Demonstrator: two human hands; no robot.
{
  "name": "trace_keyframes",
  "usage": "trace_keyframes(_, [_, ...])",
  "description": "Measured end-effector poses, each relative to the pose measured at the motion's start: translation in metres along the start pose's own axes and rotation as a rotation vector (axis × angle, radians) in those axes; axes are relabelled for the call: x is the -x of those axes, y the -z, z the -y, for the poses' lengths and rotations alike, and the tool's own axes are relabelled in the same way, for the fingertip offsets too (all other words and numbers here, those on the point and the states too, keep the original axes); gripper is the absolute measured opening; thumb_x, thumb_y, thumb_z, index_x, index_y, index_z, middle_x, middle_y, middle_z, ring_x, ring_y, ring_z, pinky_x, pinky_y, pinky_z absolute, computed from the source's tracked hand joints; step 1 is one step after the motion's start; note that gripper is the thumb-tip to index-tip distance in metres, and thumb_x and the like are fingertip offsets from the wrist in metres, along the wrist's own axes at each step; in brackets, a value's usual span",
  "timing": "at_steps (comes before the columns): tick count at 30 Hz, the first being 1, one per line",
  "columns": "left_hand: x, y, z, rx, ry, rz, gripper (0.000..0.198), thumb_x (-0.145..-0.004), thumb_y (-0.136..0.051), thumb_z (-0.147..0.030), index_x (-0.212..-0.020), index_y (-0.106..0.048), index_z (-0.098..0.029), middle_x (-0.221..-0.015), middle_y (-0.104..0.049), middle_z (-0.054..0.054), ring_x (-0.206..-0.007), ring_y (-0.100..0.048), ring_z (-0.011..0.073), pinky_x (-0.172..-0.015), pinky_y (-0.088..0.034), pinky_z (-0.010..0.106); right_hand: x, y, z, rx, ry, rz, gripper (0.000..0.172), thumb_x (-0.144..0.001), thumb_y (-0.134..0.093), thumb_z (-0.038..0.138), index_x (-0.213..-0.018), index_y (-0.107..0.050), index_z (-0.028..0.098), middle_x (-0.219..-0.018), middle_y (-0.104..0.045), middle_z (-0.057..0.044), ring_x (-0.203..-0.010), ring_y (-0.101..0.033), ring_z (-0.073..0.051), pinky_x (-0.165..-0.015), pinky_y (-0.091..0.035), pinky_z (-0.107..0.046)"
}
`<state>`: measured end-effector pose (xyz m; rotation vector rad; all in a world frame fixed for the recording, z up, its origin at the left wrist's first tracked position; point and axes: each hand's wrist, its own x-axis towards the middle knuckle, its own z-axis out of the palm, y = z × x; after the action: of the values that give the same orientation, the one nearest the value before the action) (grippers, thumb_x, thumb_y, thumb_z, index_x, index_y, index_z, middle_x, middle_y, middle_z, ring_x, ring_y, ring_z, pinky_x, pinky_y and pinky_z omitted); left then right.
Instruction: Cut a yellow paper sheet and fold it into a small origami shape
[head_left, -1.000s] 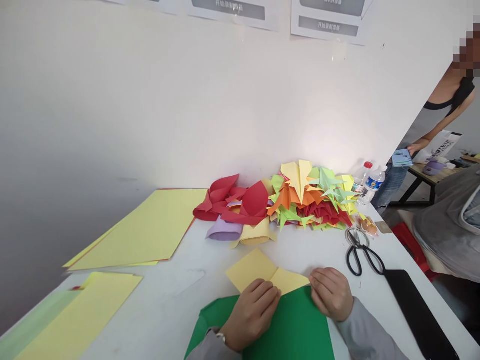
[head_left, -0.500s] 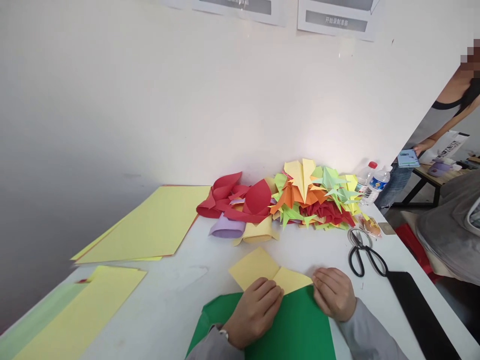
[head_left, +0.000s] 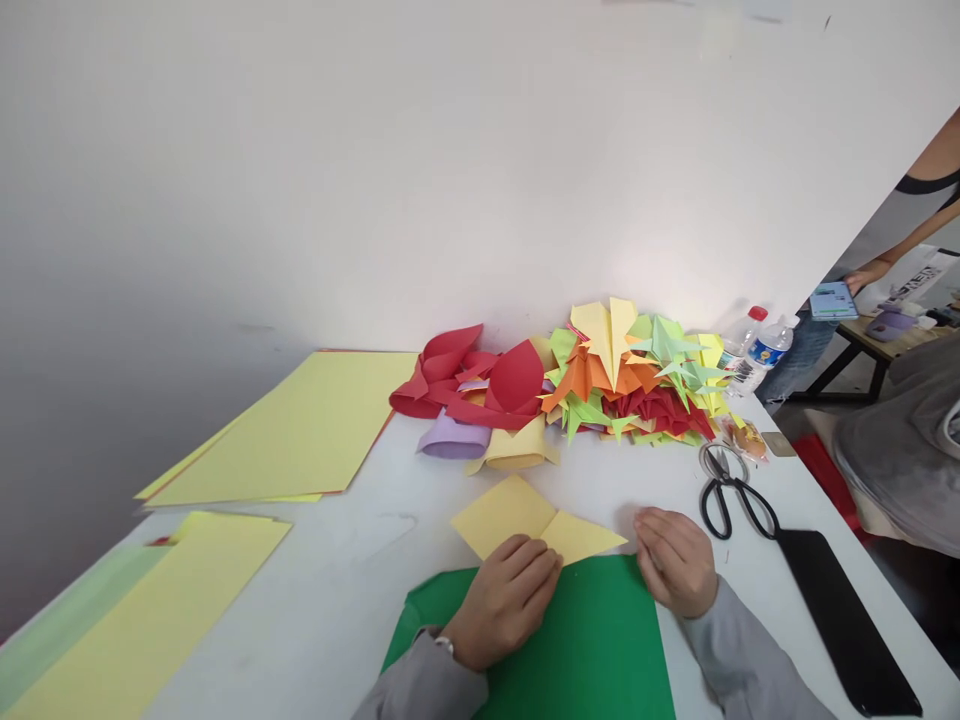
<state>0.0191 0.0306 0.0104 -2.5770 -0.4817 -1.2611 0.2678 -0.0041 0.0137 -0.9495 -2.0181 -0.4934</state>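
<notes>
A folded yellow sheet of paper (head_left: 510, 510) lies on the white table with a crease in it and a pointed corner toward the right. My left hand (head_left: 506, 605) is closed on the paper's near edge, with the fingertips curled and partly hidden. Just beyond the pointed corner, my right hand (head_left: 679, 562) is closed, apart from the paper by a small gap, and nothing shows in it. Under both hands is a green sheet (head_left: 577, 640), which the left forearm partly covers.
Red, purple and yellow paper shapes (head_left: 514, 385) and a heap of folded paper pieces (head_left: 660, 420) stand at the back. Scissors (head_left: 739, 490) and a black strip (head_left: 844, 620) lie right, near bottles (head_left: 769, 345). Yellow sheets (head_left: 285, 430) lie left. A person (head_left: 919, 220) holds a phone.
My right hand has come off the paper's right corner, leaving a small gap. My left hand stays on the paper. The view has tilted down slightly.
</notes>
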Motion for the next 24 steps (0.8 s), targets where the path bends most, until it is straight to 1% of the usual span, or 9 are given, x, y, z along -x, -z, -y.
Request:
trace_keyframes(1, [-0.001, -0.001, -0.001, 0.007, -0.004, 0.006, 0.012, -0.086, -0.051, -0.004, -0.086, -0.061, -0.010, -0.074, -0.065, 0.007, -0.073, -0.056, 0.0179, -0.062, -0.046, 0.034, -0.003, -0.001, 0.005, -0.015, 0.022, 0.050, 0.026, -0.080, -0.054, 0.009, -0.105, -0.063, 0.011, -0.091, -0.072, -0.014, -0.094, -0.066, -0.024, -0.076, -0.056, -0.038])
trace_keyframes(3, [-0.002, -0.003, -0.004, 0.022, -0.003, 0.031, 0.013, -0.087, -0.050, -0.005, -0.086, -0.061, -0.011, -0.075, -0.064, 0.007, -0.073, -0.055, 0.0179, -0.062, -0.046, 0.034, -0.008, -0.005, 0.018, -0.031, 0.106, 0.136, 0.023, -0.083, -0.054, 0.011, -0.104, -0.063, 0.009, -0.096, -0.072, -0.014, -0.100, -0.064, -0.026, -0.081, -0.055, -0.041])
trace_keyframes(6, [-0.004, -0.006, -0.009, 0.047, -0.015, 0.075, 0.016, -0.088, -0.046, -0.006, -0.083, -0.061, -0.011, -0.073, -0.063, 0.007, -0.071, -0.054, 0.0175, -0.060, -0.044, 0.033, -0.010, -0.015, 0.034, -0.045, 0.231, 0.170, 0.019, -0.085, -0.050, 0.005, -0.095, -0.066, 0.010, -0.096, -0.072, -0.011, -0.101, -0.064, -0.024, -0.085, -0.053, -0.041])
trace_keyframes(8, [-0.005, -0.008, -0.012, 0.056, -0.025, 0.094, 0.018, -0.088, -0.044, -0.006, -0.081, -0.060, -0.011, -0.070, -0.061, 0.007, -0.070, -0.053, 0.0173, -0.057, -0.043, 0.032, -0.008, -0.020, 0.039, -0.060, 0.232, 0.150, 0.020, -0.086, -0.049, 0.004, -0.091, -0.067, 0.010, -0.092, -0.073, -0.010, -0.097, -0.065, -0.021, -0.084, -0.053, -0.039])
trace_keyframes(11, [-0.004, -0.010, -0.014, 0.055, -0.028, 0.103, 0.019, -0.089, -0.043, -0.007, -0.082, -0.060, -0.012, -0.070, -0.061, 0.006, -0.069, -0.053, 0.0169, -0.056, -0.041, 0.032, -0.005, -0.022, 0.039, -0.080, 0.207, 0.142, 0.019, -0.088, -0.049, 0.005, -0.091, -0.067, 0.010, -0.089, -0.073, -0.011, -0.093, -0.065, -0.020, -0.082, -0.054, -0.038])
trace_keyframes(15, [-0.003, -0.012, -0.017, 0.058, -0.013, 0.094, 0.009, -0.085, -0.052, -0.007, -0.083, -0.060, -0.011, -0.073, -0.061, 0.007, -0.072, -0.055, 0.0181, -0.059, -0.041, 0.033, -0.003, -0.020, 0.039, -0.086, 0.200, 0.141, 0.020, -0.088, -0.047, 0.005, -0.091, -0.067, 0.007, -0.088, -0.073, -0.012, -0.093, -0.066, -0.022, -0.079, -0.055, -0.038])
trace_keyframes(17, [-0.002, -0.012, -0.018, 0.065, 0.002, 0.097, 0.008, -0.084, -0.053, -0.007, -0.087, -0.061, -0.010, -0.075, -0.062, 0.008, -0.075, -0.056, 0.0190, -0.061, -0.042, 0.033, -0.003, -0.020, 0.040, -0.086, 0.202, 0.137, 0.021, -0.088, -0.046, 0.004, -0.091, -0.066, 0.007, -0.088, -0.073, -0.012, -0.092, -0.066, -0.022, -0.079, -0.055, -0.038])
trace_keyframes(20, [-0.003, -0.011, -0.019, 0.072, -0.001, 0.105, 0.013, -0.086, -0.048, -0.007, -0.089, -0.061, -0.010, -0.074, -0.062, 0.008, -0.074, -0.055, 0.0186, -0.060, -0.042, 0.033, -0.001, -0.020, 0.039, -0.079, 0.198, 0.127, 0.020, -0.087, -0.047, 0.005, -0.091, -0.066, 0.008, -0.088, -0.073, -0.012, -0.093, -0.065, -0.021, -0.079, -0.054, -0.038])
trace_keyframes(24, [-0.004, -0.010, -0.019, 0.087, -0.021, 0.093, 0.016, -0.087, -0.045, -0.006, -0.084, -0.060, -0.010, -0.072, -0.061, 0.008, -0.071, -0.052, 0.0180, -0.058, -0.041, 0.033, 0.000, -0.022, 0.037, -0.062, 0.163, 0.177, 0.018, -0.086, -0.052, 0.008, -0.097, -0.066, 0.008, -0.094, -0.072, -0.013, -0.097, -0.064, -0.022, -0.080, -0.053, -0.038])
